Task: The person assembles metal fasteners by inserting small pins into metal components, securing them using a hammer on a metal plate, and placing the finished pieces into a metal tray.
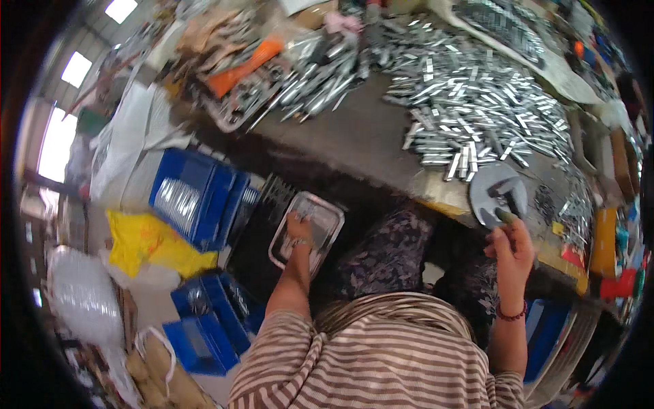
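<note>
Two hands (298, 227) (514, 247), one tray (327, 223), one disc (486, 187)

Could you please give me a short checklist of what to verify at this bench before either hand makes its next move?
1. Left hand at the metal tray: ok, it reaches in over the rim.
2. Left hand's grip: cannot tell, its fingers are blurred.
3. Right hand clear of the round grey disc: not ok, a fingertip overlaps the disc's near edge in this view; contact cannot be judged.
4. Disc bare: not ok, a dark piece shows against it.
5. Silver metal pieces available on the bench: ok, a large heap lies beyond the disc.
</note>
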`<state>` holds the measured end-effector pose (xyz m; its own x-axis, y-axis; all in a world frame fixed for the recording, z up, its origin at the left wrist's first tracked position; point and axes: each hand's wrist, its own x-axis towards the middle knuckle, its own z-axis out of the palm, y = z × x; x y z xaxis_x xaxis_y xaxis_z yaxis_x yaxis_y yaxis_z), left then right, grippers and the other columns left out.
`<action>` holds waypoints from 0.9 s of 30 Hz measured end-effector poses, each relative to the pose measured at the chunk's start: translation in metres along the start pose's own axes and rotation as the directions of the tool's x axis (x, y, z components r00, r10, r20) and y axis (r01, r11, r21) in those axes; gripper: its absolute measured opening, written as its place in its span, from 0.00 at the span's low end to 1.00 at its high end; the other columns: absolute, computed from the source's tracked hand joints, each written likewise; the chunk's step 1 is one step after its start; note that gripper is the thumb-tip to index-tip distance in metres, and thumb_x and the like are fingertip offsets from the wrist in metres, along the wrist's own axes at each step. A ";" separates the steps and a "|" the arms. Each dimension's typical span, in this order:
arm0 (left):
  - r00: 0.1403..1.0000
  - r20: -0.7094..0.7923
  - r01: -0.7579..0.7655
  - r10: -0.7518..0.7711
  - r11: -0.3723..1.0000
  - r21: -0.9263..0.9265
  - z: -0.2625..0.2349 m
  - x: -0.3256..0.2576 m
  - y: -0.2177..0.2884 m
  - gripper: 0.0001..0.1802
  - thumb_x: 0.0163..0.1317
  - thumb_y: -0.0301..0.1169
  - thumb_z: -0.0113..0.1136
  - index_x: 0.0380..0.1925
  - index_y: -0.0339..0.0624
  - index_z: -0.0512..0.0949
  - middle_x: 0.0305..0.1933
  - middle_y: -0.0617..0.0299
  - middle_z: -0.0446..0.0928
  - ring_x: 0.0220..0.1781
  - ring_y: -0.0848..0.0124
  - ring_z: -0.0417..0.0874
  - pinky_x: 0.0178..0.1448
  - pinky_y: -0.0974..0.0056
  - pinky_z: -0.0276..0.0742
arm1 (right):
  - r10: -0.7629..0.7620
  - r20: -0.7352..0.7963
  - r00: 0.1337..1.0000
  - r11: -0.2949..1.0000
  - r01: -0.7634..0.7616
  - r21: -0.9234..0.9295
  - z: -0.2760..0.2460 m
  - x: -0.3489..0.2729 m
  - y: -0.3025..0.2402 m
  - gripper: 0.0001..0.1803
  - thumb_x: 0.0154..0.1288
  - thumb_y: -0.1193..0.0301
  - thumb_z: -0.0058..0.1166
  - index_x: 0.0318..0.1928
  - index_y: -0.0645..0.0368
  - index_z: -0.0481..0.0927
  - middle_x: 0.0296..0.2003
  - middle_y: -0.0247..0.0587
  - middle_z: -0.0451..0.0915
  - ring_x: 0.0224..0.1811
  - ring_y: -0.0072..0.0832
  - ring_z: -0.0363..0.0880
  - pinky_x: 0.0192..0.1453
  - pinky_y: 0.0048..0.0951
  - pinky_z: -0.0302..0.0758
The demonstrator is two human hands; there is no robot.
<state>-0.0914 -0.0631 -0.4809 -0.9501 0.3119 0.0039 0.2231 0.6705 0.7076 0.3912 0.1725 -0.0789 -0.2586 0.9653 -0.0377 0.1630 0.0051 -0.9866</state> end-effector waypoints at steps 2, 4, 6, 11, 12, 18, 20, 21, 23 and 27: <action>0.983 -0.088 -0.179 0.160 0.942 -0.284 0.008 0.003 -0.028 0.28 0.57 0.28 0.75 0.56 0.34 0.76 0.54 0.40 0.84 0.57 0.45 0.86 0.64 0.49 0.81 | -0.016 -0.014 1.000 1.000 0.016 0.013 0.002 0.002 0.001 0.09 0.76 0.77 0.59 0.52 0.66 0.83 0.37 0.33 0.84 0.31 0.14 0.81 0.34 0.19 0.79; 0.975 0.096 0.220 -0.200 0.921 -0.323 0.015 -0.016 0.015 0.26 0.61 0.33 0.76 0.54 0.34 0.76 0.51 0.47 0.83 0.52 0.53 0.87 0.62 0.52 0.82 | 0.019 -0.008 1.000 0.999 -0.019 -0.049 0.012 0.003 0.000 0.06 0.76 0.77 0.60 0.48 0.67 0.82 0.34 0.33 0.84 0.31 0.15 0.81 0.35 0.21 0.80; 0.980 0.112 0.198 -0.167 0.708 -0.678 -0.001 0.004 0.019 0.20 0.65 0.34 0.73 0.50 0.35 0.78 0.46 0.53 0.82 0.43 0.62 0.85 0.54 0.58 0.83 | -0.025 0.004 1.000 0.998 0.026 -0.049 0.006 -0.002 -0.009 0.05 0.75 0.77 0.60 0.46 0.67 0.82 0.31 0.34 0.84 0.30 0.15 0.81 0.35 0.22 0.80; 0.969 -0.073 -0.238 0.234 0.822 -0.517 -0.045 -0.015 0.212 0.10 0.74 0.31 0.66 0.47 0.37 0.79 0.34 0.65 0.80 0.32 0.77 0.78 0.38 0.70 0.76 | -0.089 -0.021 0.996 0.990 0.086 -0.113 0.001 -0.002 0.006 0.05 0.75 0.77 0.61 0.44 0.68 0.81 0.29 0.37 0.83 0.29 0.18 0.81 0.33 0.24 0.78; 0.968 -0.073 -0.229 0.242 0.718 -0.658 -0.057 -0.029 0.260 0.09 0.75 0.30 0.66 0.48 0.37 0.80 0.32 0.67 0.80 0.31 0.80 0.77 0.37 0.71 0.75 | -0.096 -0.044 0.994 0.994 0.094 -0.055 0.002 -0.003 0.005 0.05 0.74 0.78 0.61 0.42 0.68 0.80 0.29 0.37 0.83 0.29 0.19 0.81 0.33 0.25 0.78; 0.637 0.054 -0.562 0.769 0.511 -0.650 -0.102 -0.139 0.457 0.18 0.69 0.24 0.69 0.58 0.39 0.80 0.37 0.64 0.82 0.33 0.77 0.78 0.38 0.70 0.77 | -0.260 -0.016 0.966 0.956 0.255 -0.148 0.004 -0.008 0.006 0.07 0.72 0.77 0.63 0.47 0.68 0.83 0.33 0.40 0.83 0.30 0.23 0.82 0.36 0.27 0.80; 0.557 0.233 -0.653 0.797 0.594 -0.469 -0.088 -0.146 0.472 0.24 0.65 0.25 0.72 0.62 0.43 0.80 0.42 0.60 0.83 0.35 0.70 0.82 0.41 0.65 0.80 | -0.354 0.047 0.934 0.910 0.355 -0.214 0.006 -0.013 -0.001 0.08 0.72 0.77 0.64 0.47 0.68 0.84 0.34 0.39 0.83 0.32 0.21 0.82 0.36 0.27 0.80; 0.508 0.250 -0.749 0.824 0.566 -0.346 -0.086 -0.154 0.487 0.29 0.60 0.26 0.73 0.63 0.47 0.79 0.44 0.58 0.83 0.38 0.63 0.83 0.44 0.60 0.81 | -0.362 0.029 0.932 0.902 0.359 -0.240 0.001 -0.017 -0.003 0.08 0.71 0.77 0.65 0.47 0.67 0.85 0.34 0.41 0.82 0.32 0.24 0.82 0.36 0.29 0.79; 0.490 0.289 -0.799 0.823 0.556 -0.228 -0.078 -0.156 0.498 0.30 0.60 0.26 0.72 0.64 0.48 0.79 0.43 0.59 0.83 0.40 0.63 0.84 0.46 0.59 0.81 | -0.314 -0.002 0.949 0.909 0.301 -0.287 -0.018 -0.024 -0.015 0.10 0.69 0.74 0.67 0.47 0.64 0.83 0.36 0.49 0.82 0.36 0.42 0.84 0.40 0.36 0.79; 0.594 0.386 -0.688 0.706 0.694 -0.211 -0.074 -0.164 0.510 0.31 0.59 0.24 0.70 0.65 0.48 0.78 0.39 0.60 0.80 0.36 0.64 0.83 0.43 0.58 0.81 | -0.471 -0.122 0.873 0.809 0.373 -0.455 -0.070 -0.026 -0.018 0.09 0.67 0.74 0.67 0.46 0.60 0.83 0.36 0.47 0.81 0.36 0.45 0.83 0.38 0.37 0.79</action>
<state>0.1619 0.1775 -0.0682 -0.3223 0.9185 0.2292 0.7627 0.1085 0.6376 0.4614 0.1653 -0.0486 -0.1870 0.8725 0.4515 0.4684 0.4832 -0.7397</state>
